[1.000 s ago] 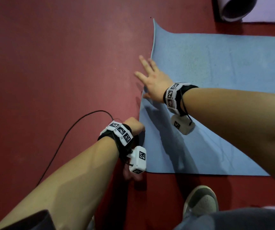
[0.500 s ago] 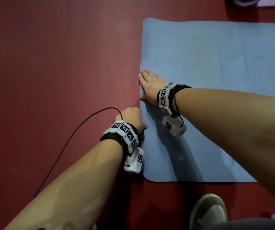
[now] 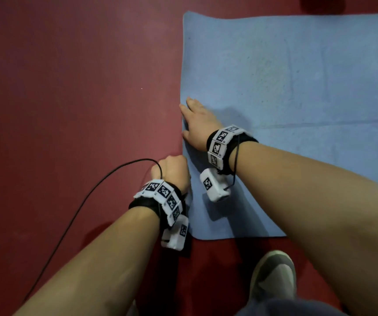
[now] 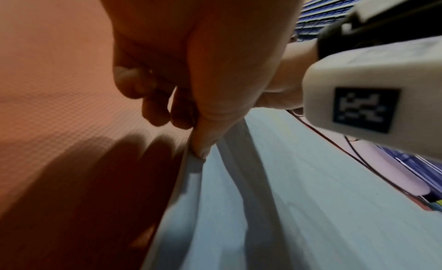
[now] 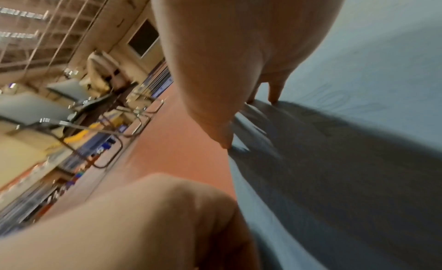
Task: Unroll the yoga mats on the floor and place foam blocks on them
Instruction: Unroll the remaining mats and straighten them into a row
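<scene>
A gym or sports hall. Red textured floor (image 3: 69, 110) lies under both hands. Beyond the right hand stand folded tables (image 5: 43, 108) beneath roof trusses (image 5: 36, 19).

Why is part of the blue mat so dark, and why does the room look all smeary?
Right wrist view: the right hand shades the mat with a dark shadow; the room behind is blurred and bent by the wide lens. Left wrist view: the left hand shadows the floor. Head view: dim but sharp.
</scene>
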Tool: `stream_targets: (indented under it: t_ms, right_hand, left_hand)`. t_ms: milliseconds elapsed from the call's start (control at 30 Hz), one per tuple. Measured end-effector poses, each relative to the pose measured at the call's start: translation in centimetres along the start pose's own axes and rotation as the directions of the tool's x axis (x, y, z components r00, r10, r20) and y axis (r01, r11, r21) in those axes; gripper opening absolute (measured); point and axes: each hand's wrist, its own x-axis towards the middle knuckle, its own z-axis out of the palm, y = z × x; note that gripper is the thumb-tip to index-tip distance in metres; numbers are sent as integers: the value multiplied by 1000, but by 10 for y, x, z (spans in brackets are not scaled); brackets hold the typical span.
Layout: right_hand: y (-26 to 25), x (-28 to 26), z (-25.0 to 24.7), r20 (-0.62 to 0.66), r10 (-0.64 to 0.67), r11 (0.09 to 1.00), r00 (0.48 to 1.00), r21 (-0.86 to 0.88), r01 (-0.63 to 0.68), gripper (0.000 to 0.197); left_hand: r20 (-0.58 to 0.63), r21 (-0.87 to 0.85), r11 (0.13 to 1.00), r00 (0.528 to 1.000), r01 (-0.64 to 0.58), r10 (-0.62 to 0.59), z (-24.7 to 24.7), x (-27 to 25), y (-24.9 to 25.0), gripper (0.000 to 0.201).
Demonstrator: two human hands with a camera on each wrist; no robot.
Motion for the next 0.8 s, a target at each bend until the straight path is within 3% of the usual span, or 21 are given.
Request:
stream_targets:
  t_ms: [167, 267, 367, 467, 667, 800]
  right_hand:
    - [-1, -59, -24, 72, 127, 930, 989, 338, -144, 74]
    - [-1, -104, -47, 105, 226, 855, 968, 455, -249, 71]
    - [-10, -161, -74, 110, 304, 775, 946, 549, -313, 68]
    - [-21, -214, -103, 123, 369, 709, 921, 604, -365, 65]
    - [-42, -305, -159, 165, 458, 594, 874, 675, -438, 62]
    - [-59, -363, -204, 169, 563, 491, 809, 719, -492, 64]
  left_hand:
    - [100, -68, 992, 989, -104, 111, -18, -38, 6, 22]
    - [137, -82, 981, 973, -176, 185, -40, -69, 12, 35]
    - [248, -84, 976, 944, -202, 217, -69, -103, 25, 55]
    - [296, -87, 975, 929, -204, 221, -94, -135, 42, 58]
    - [260, -60, 976, 941, -209, 217, -148, -211, 77, 54]
    - [184, 25, 960, 946, -278, 269, -197, -270, 102, 53]
